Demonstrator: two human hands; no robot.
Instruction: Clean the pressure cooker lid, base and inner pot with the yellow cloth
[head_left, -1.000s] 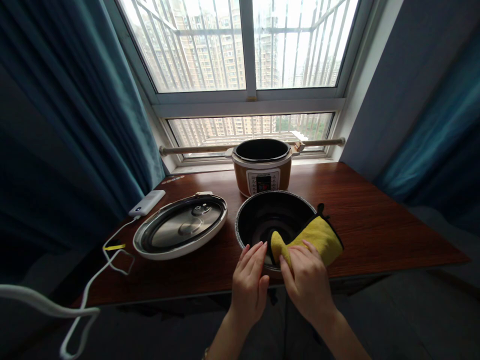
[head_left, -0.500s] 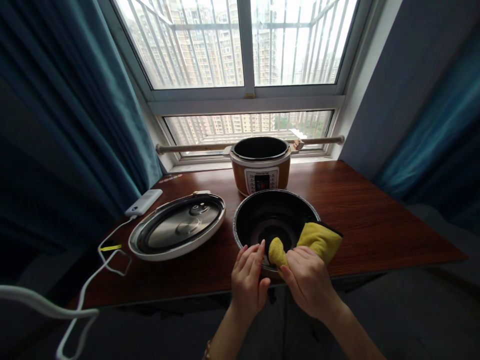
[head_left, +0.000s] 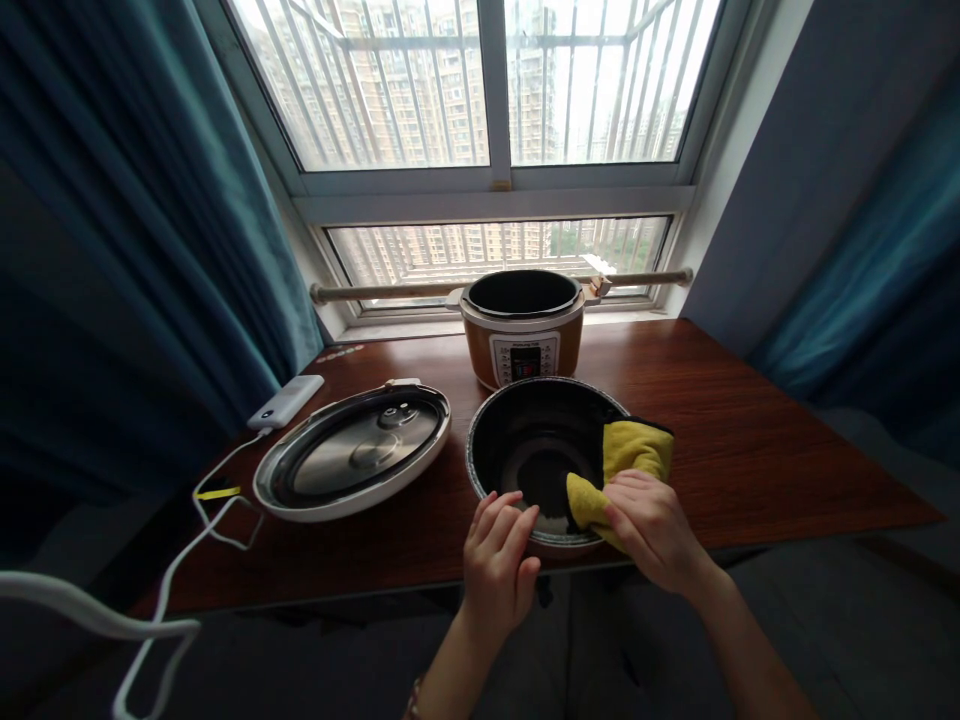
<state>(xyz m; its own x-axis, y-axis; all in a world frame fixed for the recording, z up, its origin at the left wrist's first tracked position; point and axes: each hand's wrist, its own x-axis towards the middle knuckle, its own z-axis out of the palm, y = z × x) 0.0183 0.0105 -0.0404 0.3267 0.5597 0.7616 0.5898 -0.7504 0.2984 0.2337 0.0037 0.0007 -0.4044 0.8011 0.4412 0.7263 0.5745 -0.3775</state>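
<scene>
Cloth point(head_left: 637, 448) yellow, black-edged; pot point(head_left: 510, 425) dark inside.

The right hand point(head_left: 651, 525) moved rightward with the yellow cloth point(head_left: 637, 449) along the near rim of the black pot point(head_left: 517, 425), away from the left hand point(head_left: 498, 560).

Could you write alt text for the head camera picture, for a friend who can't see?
A person's right hand holds a yellow cloth across the right rim of a dark pot, with the left hand at its near rim. The pot sits on a brown table before a window, with a cooker behind it and an upturned lid to its left.
</scene>
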